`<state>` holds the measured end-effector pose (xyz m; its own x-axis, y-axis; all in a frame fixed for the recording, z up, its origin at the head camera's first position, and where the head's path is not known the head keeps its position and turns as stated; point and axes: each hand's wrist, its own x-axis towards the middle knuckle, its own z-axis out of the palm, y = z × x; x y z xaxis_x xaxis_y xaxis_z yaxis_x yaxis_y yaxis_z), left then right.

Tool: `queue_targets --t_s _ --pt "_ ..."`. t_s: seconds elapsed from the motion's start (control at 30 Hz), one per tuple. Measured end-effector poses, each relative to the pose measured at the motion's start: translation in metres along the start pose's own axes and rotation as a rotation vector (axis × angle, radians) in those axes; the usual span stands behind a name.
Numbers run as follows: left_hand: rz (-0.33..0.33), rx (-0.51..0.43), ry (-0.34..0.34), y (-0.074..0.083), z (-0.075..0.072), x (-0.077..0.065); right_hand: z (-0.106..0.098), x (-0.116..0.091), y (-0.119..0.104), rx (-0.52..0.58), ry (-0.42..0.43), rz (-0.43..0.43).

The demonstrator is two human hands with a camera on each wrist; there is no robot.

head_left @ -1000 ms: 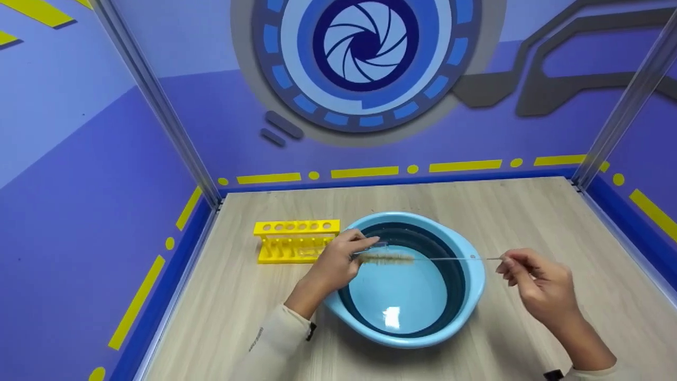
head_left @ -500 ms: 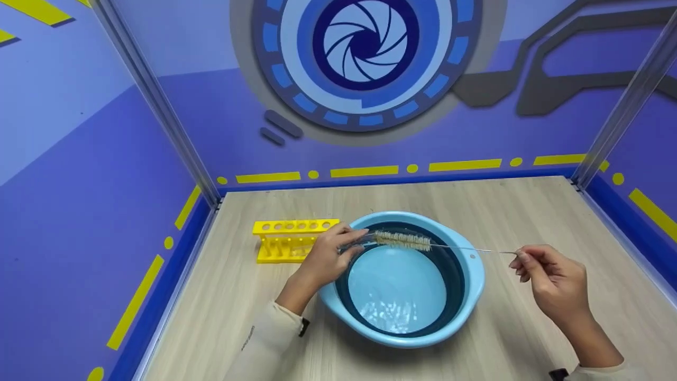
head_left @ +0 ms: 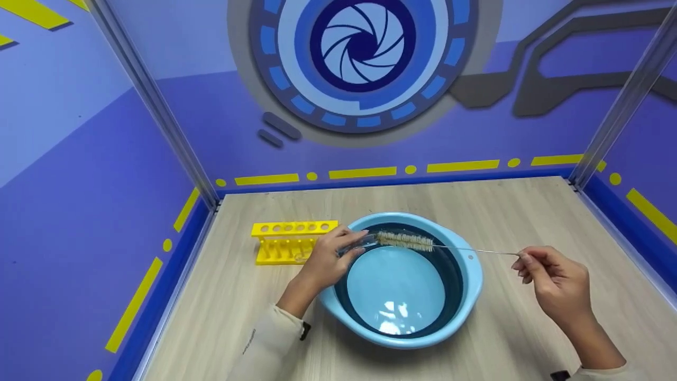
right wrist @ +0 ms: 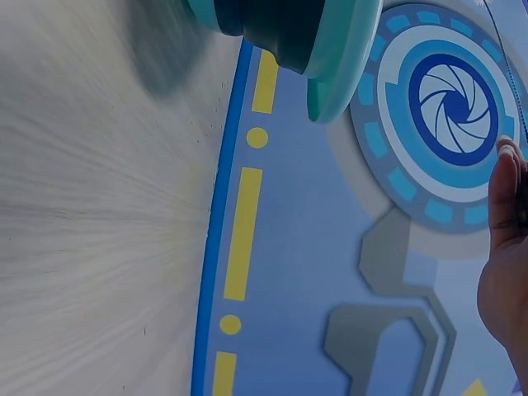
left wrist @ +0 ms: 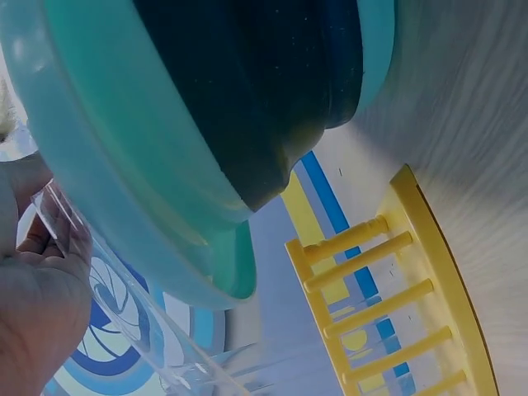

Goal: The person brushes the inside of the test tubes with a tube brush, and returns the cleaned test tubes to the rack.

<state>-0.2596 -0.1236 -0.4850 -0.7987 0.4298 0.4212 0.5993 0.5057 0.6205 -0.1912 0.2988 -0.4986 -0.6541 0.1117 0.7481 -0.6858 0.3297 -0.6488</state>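
In the head view my left hand [head_left: 329, 254] holds a clear test tube [head_left: 365, 242] lying nearly level over the basin's left rim. A test tube brush [head_left: 406, 241] has its pale bristles right at the tube's mouth, above the basin. My right hand [head_left: 555, 283] pinches the far end of the brush's thin wire handle [head_left: 476, 250], out past the basin's right rim. Seen from the left wrist, the clear tube [left wrist: 153, 318] slants down from the fingers of the left hand [left wrist: 41, 280]. The right wrist view shows only part of the right hand [right wrist: 505, 247].
A light-blue basin [head_left: 472, 286] with a dark inner wall holds water and stands mid-table. To its left is a yellow test tube rack [head_left: 296, 228], partly behind the left hand. Printed blue panels [head_left: 211, 116] wall in the wooden table [head_left: 523, 211] at the back and sides.
The brush has slid rightward relative to the left hand, its bristles now fuller and farther from the fingers. The right hand moved right; the left hand shifted slightly left. Little differs over the last half second.
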Motion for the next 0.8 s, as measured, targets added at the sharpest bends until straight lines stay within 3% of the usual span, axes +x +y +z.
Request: queue_targets --t_s 0.17,0.47,0.67,0.8 --pt "0.015 -0.007 -0.016 0.001 0.002 0.0 0.0 0.0 -0.002 -0.006 -0.008 -0.005" --pt "-0.001 0.022 -0.024 0.003 0.004 0.002 -0.001 0.012 -0.009 -0.121 -0.046 -0.062" --pt "-0.028 0.033 -0.023 0.003 0.0 0.003 -0.009 0.02 -0.016 -0.201 -0.195 -0.059" --pt "-0.039 0.05 -0.016 0.003 -0.006 0.004 -0.013 0.025 -0.021 -0.275 -0.312 -0.106"
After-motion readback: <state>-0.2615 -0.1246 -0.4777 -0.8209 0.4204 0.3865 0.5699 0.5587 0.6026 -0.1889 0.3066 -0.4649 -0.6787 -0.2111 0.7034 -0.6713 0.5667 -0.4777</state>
